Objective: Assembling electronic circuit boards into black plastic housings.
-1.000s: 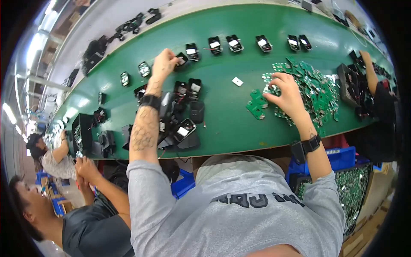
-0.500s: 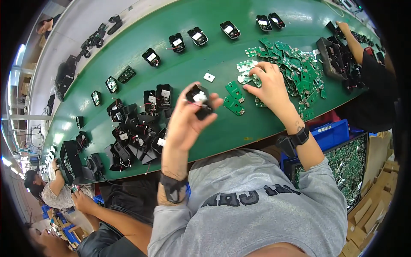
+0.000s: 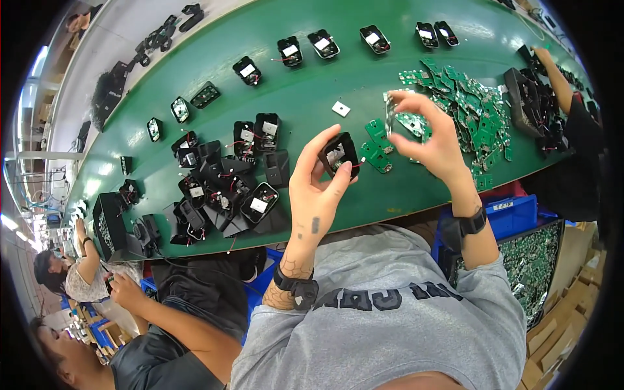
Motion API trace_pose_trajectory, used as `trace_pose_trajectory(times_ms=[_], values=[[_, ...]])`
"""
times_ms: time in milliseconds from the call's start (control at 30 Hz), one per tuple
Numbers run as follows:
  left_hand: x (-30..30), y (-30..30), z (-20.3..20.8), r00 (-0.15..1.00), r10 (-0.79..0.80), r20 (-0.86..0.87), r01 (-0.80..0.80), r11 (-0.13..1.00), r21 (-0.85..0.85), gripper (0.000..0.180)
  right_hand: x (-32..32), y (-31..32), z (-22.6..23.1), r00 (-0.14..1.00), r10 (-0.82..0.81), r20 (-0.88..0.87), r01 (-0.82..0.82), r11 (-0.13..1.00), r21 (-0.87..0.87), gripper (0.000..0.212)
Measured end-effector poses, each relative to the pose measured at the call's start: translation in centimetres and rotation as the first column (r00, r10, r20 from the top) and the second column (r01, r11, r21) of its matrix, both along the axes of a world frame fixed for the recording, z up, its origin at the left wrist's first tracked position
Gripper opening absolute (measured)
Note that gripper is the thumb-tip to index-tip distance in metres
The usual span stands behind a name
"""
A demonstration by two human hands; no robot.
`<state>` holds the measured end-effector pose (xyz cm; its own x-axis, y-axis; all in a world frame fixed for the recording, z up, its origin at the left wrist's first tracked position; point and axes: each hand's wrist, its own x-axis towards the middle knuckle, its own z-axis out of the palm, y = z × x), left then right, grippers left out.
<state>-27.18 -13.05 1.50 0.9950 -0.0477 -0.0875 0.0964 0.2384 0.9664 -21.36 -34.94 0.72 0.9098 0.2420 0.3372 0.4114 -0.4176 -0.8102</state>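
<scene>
The left hand (image 3: 311, 190) now holds an open black housing (image 3: 335, 155) over the middle of the desk (image 3: 312, 84); a second ago that hand was out at the far row, and half a second ago it was bringing the housing in, blurred. The grip there is clamped on the housing, fingers along its far left side and thumb at its near right, with the hollow inside in view and a thin red wire (image 3: 355, 165) sticking out by the thumb. The right hand (image 3: 434, 138) has changed too: it was at the left edge of the board pile (image 3: 474, 123), and now it is lifted, thumb and fingertips closed on a thin board (image 3: 390, 116) seen nearly edge-on, so its face cannot be made out. For the work, this means each hand now has its own part, the two near each other but apart, with the board not in the housing. Between them and farther off lies a small white plate (image 3: 340, 109); two loose green boards (image 3: 376, 147) rest just left of the pile. More open housings (image 3: 290, 51) stand in a spaced row along the far side, and a heap of black cases (image 3: 224, 188) with wires lies to the left.
</scene>
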Motion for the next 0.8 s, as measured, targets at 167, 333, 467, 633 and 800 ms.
trace_pose_trajectory(times_ms=[167,333,467,633,800], values=[[0.1,-0.4,0.1,0.981,-0.077,0.180,0.018,0.951,0.309,0.054,-2.9,-0.4,0.1,0.958,0.281,-0.062,-0.213,0.837,0.503,0.049],[0.1,-0.9,0.5,0.983,-0.083,0.166,0.025,0.946,0.322,0.053,-3.3,0.5,0.8,0.951,0.309,-0.013,-0.282,0.885,0.370,0.053],[0.1,-1.0,0.3,0.981,-0.097,0.169,0.027,0.927,0.374,0.053,-3.1,0.5,1.4,0.947,0.319,0.046,-0.322,0.942,0.097,0.054],[-0.1,-0.2,-0.3,0.988,-0.073,0.133,0.025,0.943,0.333,0.053,-3.5,1.7,1.6,0.934,0.341,0.104,-0.342,0.940,-0.009,0.050],[-0.1,-0.7,-0.1,0.977,-0.212,-0.014,0.207,0.964,-0.166,0.047,-4.7,2.1,1.9,0.955,0.267,0.132,-0.262,0.964,-0.056,0.039]])
